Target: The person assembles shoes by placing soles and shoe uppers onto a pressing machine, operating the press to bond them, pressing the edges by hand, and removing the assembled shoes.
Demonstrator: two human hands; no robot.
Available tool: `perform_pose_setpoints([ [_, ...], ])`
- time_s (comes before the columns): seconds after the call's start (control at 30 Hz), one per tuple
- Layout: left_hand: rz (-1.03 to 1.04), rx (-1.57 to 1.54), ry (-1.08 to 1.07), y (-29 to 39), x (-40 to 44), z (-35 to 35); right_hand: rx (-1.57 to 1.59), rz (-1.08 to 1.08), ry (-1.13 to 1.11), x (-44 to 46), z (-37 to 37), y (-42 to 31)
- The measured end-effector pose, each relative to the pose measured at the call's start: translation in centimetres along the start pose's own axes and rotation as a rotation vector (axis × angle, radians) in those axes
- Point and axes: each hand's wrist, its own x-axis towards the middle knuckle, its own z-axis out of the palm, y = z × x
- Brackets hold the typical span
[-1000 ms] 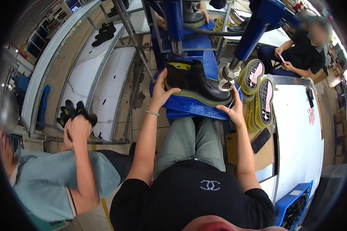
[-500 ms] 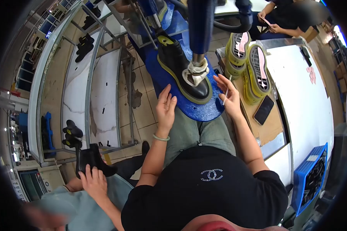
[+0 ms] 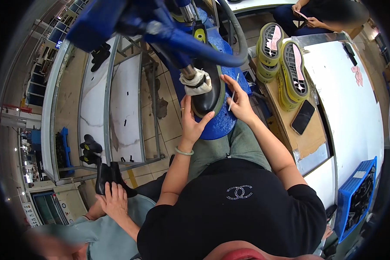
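A black boot (image 3: 210, 98) with an olive-green sole lies on a blue machine plate (image 3: 222, 128), toe toward me. Over its upper stands a blue press arm whose tip is wrapped in white cloth (image 3: 198, 83). My left hand (image 3: 194, 124) grips the toe, fingers along the left side and thumb at the front edge. On the boot's right side, my right hand (image 3: 242, 104) rests its fingertips near the sole edge. A thin white stick (image 3: 233, 92) is held between that hand's thumb and fingers. The press arm and hose hide part of the boot's shaft.
Yellow-green soles (image 3: 294, 71) are stacked on a cardboard-covered table beside a phone (image 3: 303, 117). A blue basket (image 3: 355, 197) of black pieces stands lower right. At left is a metal rack (image 3: 110, 108) with boots. A co-worker's hand (image 3: 113, 201) holds another black boot.
Both hands have closed in from beside the boot to touch it. The press arm and its cloth-wrapped tip have swung left. The boot's toe has shifted left on the plate.
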Motion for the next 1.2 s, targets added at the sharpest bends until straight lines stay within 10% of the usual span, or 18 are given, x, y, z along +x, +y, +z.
perform_pose_setpoints([
  [0.2,0.072,0.387,0.095,-0.5,0.6,-0.5,-0.052,-0.05,0.104,0.3,1.4,1.0],
  [0.4,-0.055,-0.106,0.131,-0.3,1.2,-0.6,-0.227,-0.085,0.195,-0.5,3.0,0.1],
  [0.97,0.051,0.09,0.1,-1.0,0.8,-1.5,0.061,-0.084,0.43,10.4,-1.8,4.9],
  [1.2,0.002,0.142,0.185,-0.7,0.2,-0.9,0.359,0.016,0.051,16.2,-3.3,6.9],
])
